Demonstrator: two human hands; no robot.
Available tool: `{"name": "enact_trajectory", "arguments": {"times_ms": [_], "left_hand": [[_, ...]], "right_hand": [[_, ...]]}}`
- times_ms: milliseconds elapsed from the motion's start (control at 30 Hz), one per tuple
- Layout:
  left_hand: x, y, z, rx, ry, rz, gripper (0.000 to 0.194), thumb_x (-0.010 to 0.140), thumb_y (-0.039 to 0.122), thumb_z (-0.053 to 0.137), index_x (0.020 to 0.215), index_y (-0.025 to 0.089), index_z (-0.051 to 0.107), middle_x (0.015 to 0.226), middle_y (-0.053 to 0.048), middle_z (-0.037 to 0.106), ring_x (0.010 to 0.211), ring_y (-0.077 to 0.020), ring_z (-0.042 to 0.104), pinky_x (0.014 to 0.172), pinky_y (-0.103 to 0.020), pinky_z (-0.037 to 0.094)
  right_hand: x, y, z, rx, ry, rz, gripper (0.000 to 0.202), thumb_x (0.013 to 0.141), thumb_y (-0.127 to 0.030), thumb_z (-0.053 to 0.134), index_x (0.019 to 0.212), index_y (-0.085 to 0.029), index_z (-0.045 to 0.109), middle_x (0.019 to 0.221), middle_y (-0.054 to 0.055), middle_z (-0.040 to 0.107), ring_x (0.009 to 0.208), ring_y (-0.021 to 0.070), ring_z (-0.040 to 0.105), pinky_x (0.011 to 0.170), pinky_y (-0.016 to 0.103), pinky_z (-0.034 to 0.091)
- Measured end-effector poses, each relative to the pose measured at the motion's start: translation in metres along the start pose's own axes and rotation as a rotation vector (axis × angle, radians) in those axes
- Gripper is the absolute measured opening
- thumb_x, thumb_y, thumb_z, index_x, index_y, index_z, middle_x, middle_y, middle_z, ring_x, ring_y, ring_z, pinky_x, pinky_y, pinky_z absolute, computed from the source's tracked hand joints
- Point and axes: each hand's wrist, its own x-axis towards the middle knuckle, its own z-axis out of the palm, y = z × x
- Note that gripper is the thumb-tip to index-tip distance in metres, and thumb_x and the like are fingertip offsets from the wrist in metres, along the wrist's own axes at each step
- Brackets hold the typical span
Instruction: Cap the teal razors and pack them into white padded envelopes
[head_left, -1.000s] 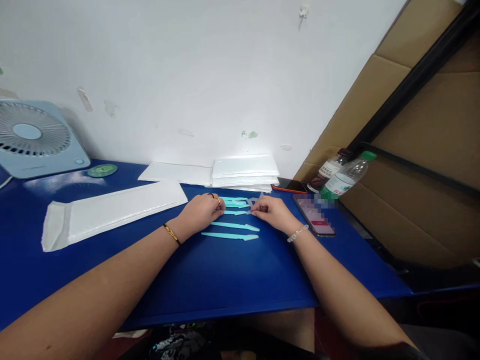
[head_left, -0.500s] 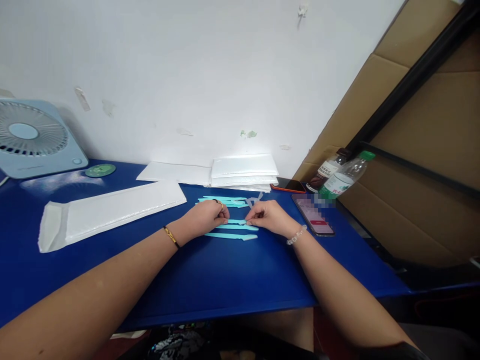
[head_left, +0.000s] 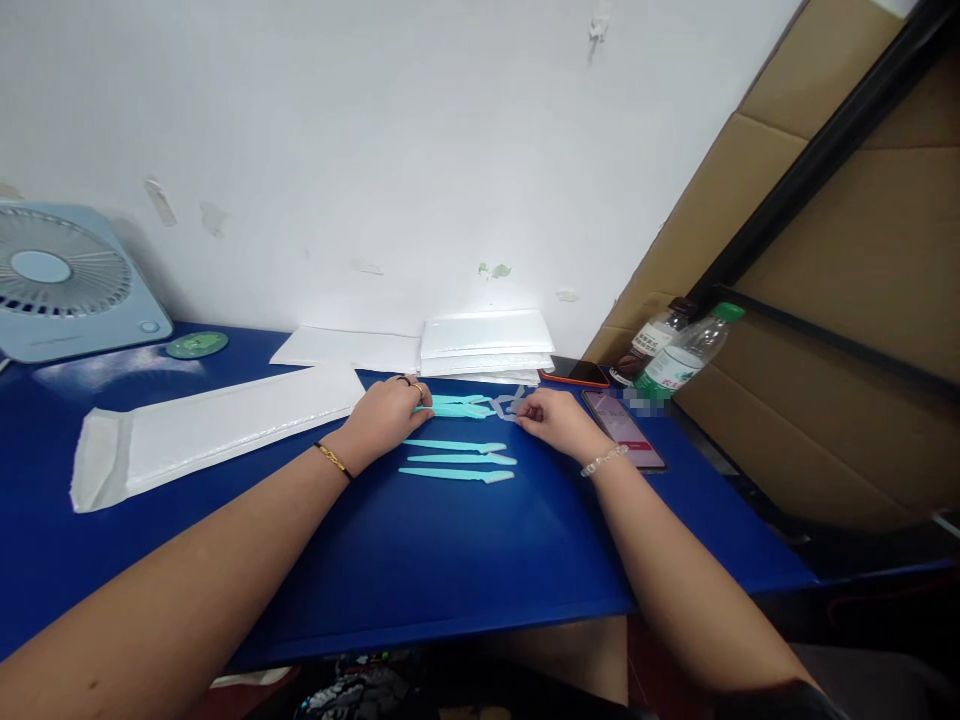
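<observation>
Three turquoise eyebrow razors (head_left: 457, 460) lie side by side on the blue table, blade ends to the right. Behind them is a loose pile of more turquoise razors (head_left: 461, 405). My left hand (head_left: 386, 408) is at the left end of this pile, thumb and fingers closed on a razor handle. At the pile's right side lie several translucent blade covers (head_left: 504, 407). My right hand (head_left: 556, 420) touches them with its fingertips pinched together; a cover seems to be between them, partly hidden by the fingers.
A white padded mailer (head_left: 225, 430) lies at left, with a stack of mailers (head_left: 486, 340) against the wall. A fan (head_left: 67, 280) and a green disc (head_left: 196, 345) stand far left. Two phones (head_left: 626, 425) and two bottles (head_left: 682, 355) are on the right.
The razor between my hands now lies on the table behind the other two. My left hand has moved back and left to the pile; my right hand has moved right to the covers.
</observation>
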Motion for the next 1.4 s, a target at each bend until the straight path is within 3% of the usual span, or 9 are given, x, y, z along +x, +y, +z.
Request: {"name": "enact_trajectory", "arguments": {"times_ms": [267,400,533,933,1133,1300,1400], "left_hand": [[-0.001,-0.001,-0.001,-0.099,0.044,-0.003,0.018,0.083,0.03,0.048,0.081,0.021,0.064,0.087,-0.003,0.067,0.078,-0.0199,0.06,0.068,-0.029,0.043],[-0.001,-0.003,0.0,-0.199,0.065,-0.02,0.019,0.083,0.034,0.049,0.083,0.021,0.064,0.086,-0.002,0.067,0.079,-0.0189,0.06,0.066,-0.028,0.043],[-0.001,-0.004,0.002,-0.271,0.051,-0.025,0.021,0.083,0.037,0.05,0.084,0.022,0.064,0.087,-0.001,0.066,0.078,-0.0178,0.059,0.064,-0.027,0.043],[-0.001,0.002,0.0,-0.334,0.014,-0.03,0.023,0.083,0.041,0.05,0.083,0.022,0.064,0.087,-0.001,0.066,0.076,-0.0171,0.058,0.063,-0.026,0.043],[-0.004,0.016,-0.007,-0.388,-0.12,0.009,0.024,0.081,0.041,0.052,0.078,0.02,0.065,0.076,0.0,0.065,0.065,-0.0139,0.056,0.057,-0.024,0.04],[-0.008,0.022,-0.012,-0.402,-0.289,0.043,0.026,0.078,0.044,0.055,0.079,0.02,0.066,0.071,0.0,0.065,0.062,-0.013,0.055,0.053,-0.023,0.038],[-0.007,0.019,-0.01,-0.352,-0.233,0.049,0.03,0.079,0.048,0.055,0.089,0.021,0.067,0.081,-0.001,0.067,0.07,-0.0157,0.058,0.058,-0.024,0.041]], "right_hand": [[-0.001,-0.006,0.002,-0.165,0.004,-0.037,0.004,0.073,-0.013,0.055,0.07,-0.016,0.056,0.08,0.005,0.059,0.065,0.0129,0.052,0.062,0.024,0.038],[-0.002,-0.006,-0.001,0.11,-0.004,-0.023,0.003,0.077,-0.019,0.054,0.076,-0.017,0.056,0.072,0.002,0.059,0.061,0.0119,0.052,0.059,0.023,0.039],[-0.004,-0.008,-0.002,0.386,0.012,-0.017,0.018,0.086,-0.032,0.049,0.087,-0.017,0.059,0.071,0.001,0.06,0.06,0.0114,0.053,0.056,0.022,0.039],[-0.006,-0.022,0.0,0.439,-0.023,-0.061,0.019,0.084,-0.031,0.053,0.09,-0.016,0.064,0.073,0.003,0.063,0.062,0.0121,0.055,0.059,0.024,0.043],[-0.008,-0.029,0.001,0.47,-0.094,-0.12,0.016,0.082,-0.027,0.055,0.088,-0.016,0.065,0.071,0.002,0.061,0.061,0.0109,0.053,0.057,0.023,0.042],[-0.011,-0.03,-0.006,0.476,-0.287,-0.149,0.016,0.081,-0.029,0.058,0.083,-0.016,0.067,0.07,0.002,0.064,0.061,0.0116,0.055,0.057,0.023,0.043],[-0.007,-0.026,-0.002,0.367,-0.163,-0.12,0.017,0.081,-0.031,0.058,0.082,-0.017,0.068,0.072,0.002,0.065,0.062,0.0125,0.056,0.058,0.024,0.043]]}}
